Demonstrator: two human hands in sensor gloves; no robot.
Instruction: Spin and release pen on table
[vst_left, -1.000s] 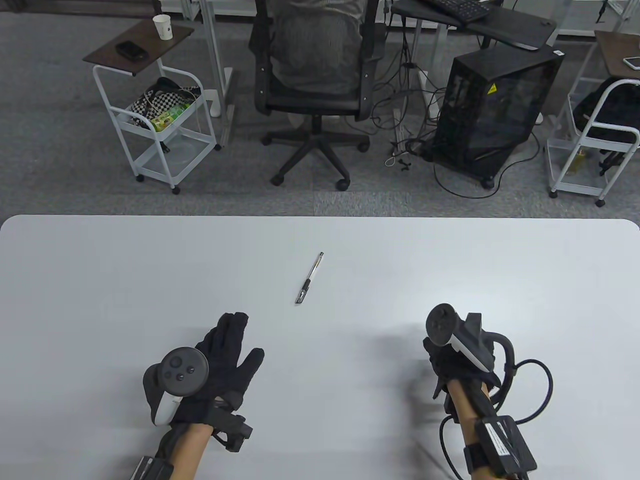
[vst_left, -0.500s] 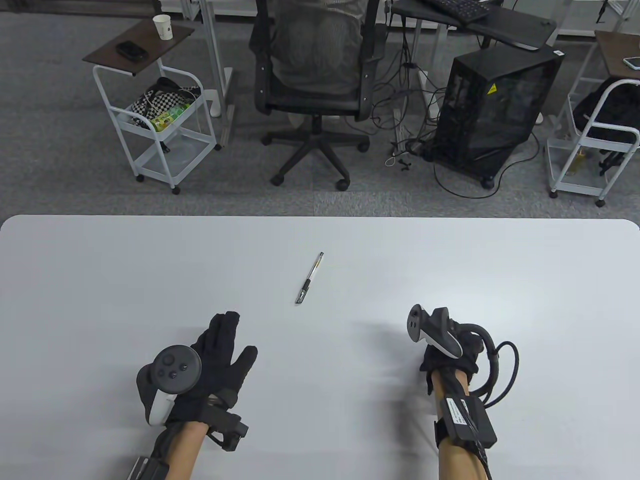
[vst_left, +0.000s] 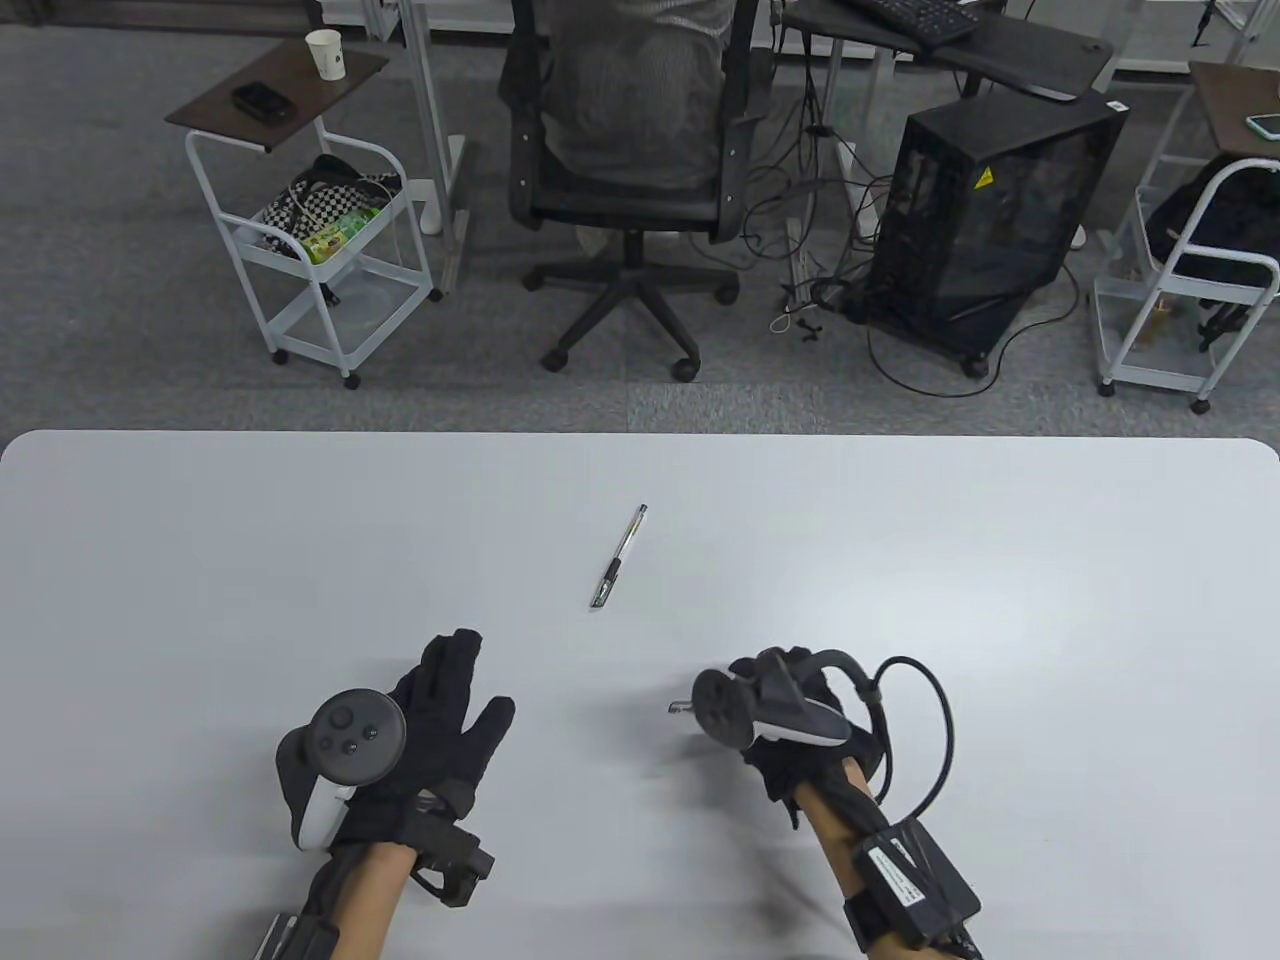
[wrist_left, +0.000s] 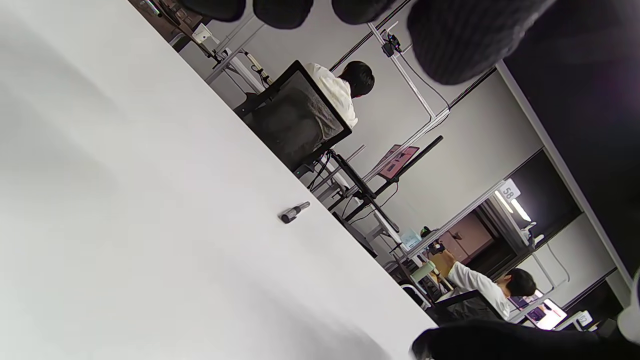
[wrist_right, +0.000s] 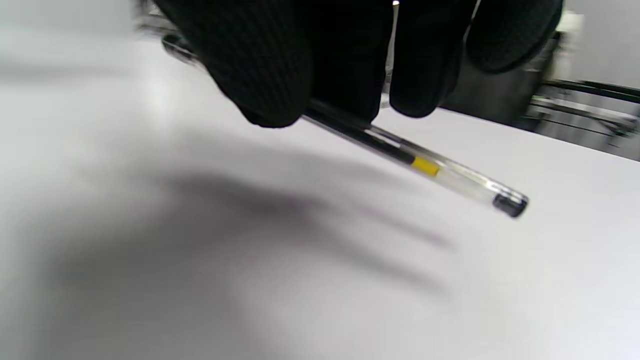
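A clear pen with a black grip (vst_left: 620, 556) lies on the white table (vst_left: 200, 560) at the middle, pointing away from me; the left wrist view shows it end-on (wrist_left: 294, 212). My right hand (vst_left: 770, 690) is at the front, right of centre, and pinches a second clear pen (wrist_right: 425, 166) in its fingers (wrist_right: 265, 75), holding it tilted just above the table. That pen's end pokes out left of the hand (vst_left: 680, 708). My left hand (vst_left: 445, 700) rests on the table at the front left, fingers stretched out, holding nothing.
Beyond the table's far edge stand an office chair (vst_left: 625, 150), a black computer case (vst_left: 985, 200) and white carts (vst_left: 320, 250). Cables (vst_left: 925, 740) loop from my right wrist.
My right hand has moved left toward the table's middle front and turned, so its tracker now points left. The left hand shifted only slightly. The pen on the table has not moved.
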